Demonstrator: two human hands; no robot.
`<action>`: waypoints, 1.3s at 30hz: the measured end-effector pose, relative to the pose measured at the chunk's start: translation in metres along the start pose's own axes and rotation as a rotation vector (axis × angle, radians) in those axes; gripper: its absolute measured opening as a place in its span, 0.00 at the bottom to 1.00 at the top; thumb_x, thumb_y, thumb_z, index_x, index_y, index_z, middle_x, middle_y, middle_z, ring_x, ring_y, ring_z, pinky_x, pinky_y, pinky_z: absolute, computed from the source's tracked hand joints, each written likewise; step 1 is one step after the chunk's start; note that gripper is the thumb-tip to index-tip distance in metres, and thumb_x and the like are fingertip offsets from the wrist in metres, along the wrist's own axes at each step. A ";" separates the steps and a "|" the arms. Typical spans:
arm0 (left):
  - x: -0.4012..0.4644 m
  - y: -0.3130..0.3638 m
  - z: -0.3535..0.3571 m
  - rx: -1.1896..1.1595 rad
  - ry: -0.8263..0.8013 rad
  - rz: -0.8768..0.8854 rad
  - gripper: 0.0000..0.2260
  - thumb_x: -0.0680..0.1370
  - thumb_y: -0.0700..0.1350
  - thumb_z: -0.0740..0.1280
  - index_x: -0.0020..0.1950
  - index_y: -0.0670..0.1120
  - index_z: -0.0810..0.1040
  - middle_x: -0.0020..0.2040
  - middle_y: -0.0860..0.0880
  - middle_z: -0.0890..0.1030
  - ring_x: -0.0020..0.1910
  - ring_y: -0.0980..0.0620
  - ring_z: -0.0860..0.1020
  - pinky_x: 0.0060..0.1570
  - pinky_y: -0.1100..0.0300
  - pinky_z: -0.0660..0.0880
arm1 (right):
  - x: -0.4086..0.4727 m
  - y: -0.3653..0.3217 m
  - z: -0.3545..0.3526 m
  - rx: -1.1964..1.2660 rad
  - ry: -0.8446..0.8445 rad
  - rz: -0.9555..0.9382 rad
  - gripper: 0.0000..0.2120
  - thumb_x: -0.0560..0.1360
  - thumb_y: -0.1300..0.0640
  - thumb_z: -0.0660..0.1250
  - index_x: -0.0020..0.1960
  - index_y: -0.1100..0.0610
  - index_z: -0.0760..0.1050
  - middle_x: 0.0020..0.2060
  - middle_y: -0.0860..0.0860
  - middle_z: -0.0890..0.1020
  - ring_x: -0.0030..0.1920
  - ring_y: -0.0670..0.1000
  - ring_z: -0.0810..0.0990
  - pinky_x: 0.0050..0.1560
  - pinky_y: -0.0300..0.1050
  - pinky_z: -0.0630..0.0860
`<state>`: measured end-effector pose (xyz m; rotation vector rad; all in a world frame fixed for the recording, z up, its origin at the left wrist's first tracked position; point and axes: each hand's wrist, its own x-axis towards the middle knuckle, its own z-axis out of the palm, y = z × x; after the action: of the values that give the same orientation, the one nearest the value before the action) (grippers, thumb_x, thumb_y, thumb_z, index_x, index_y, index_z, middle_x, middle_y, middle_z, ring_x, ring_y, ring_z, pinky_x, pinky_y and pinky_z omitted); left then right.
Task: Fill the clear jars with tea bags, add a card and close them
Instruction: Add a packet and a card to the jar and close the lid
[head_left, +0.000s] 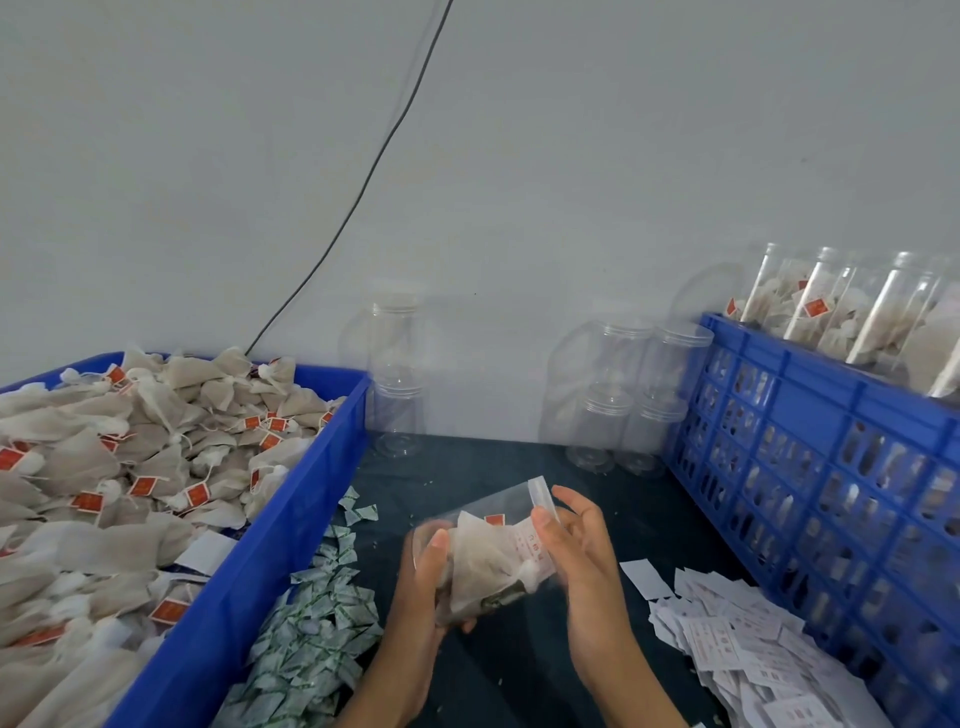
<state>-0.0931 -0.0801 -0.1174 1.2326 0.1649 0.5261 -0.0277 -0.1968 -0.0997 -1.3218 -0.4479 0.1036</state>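
The left hand (423, 577) is gripping the tilted clear jar (483, 545) of tea bags above the dark table (519, 660). The right hand (576, 540), fingers loosely spread, is touching its open mouth; bags could spill if it is tipping further.

The clear jar (493, 540) looks like glossy, smooth plastic. The tea bags (130, 457) are matt, fibrous paper. Both crates (810, 441) are smooth blue plastic.
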 end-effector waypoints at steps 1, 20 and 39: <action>0.000 -0.001 -0.001 0.021 0.008 0.018 0.31 0.62 0.64 0.64 0.56 0.43 0.74 0.39 0.43 0.81 0.27 0.52 0.76 0.20 0.62 0.68 | 0.000 0.000 0.000 0.025 0.008 0.010 0.23 0.65 0.44 0.70 0.60 0.46 0.74 0.48 0.47 0.82 0.49 0.46 0.82 0.45 0.39 0.77; 0.001 -0.003 0.005 -0.187 -0.095 -0.125 0.29 0.73 0.56 0.69 0.69 0.42 0.68 0.57 0.35 0.79 0.37 0.46 0.77 0.28 0.59 0.73 | 0.004 -0.021 -0.001 0.384 0.057 0.068 0.46 0.55 0.56 0.79 0.69 0.48 0.64 0.54 0.53 0.84 0.55 0.53 0.82 0.58 0.50 0.76; -0.021 0.083 0.175 0.043 -0.357 0.398 0.18 0.72 0.53 0.67 0.61 0.50 0.75 0.53 0.53 0.81 0.54 0.53 0.80 0.50 0.62 0.77 | -0.029 -0.204 -0.106 -0.136 0.228 -0.289 0.46 0.51 0.44 0.77 0.66 0.54 0.68 0.56 0.49 0.80 0.55 0.48 0.81 0.54 0.45 0.79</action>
<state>-0.0658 -0.2201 0.0156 1.3882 -0.3797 0.6357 -0.0511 -0.3549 0.0680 -1.3693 -0.4523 -0.3206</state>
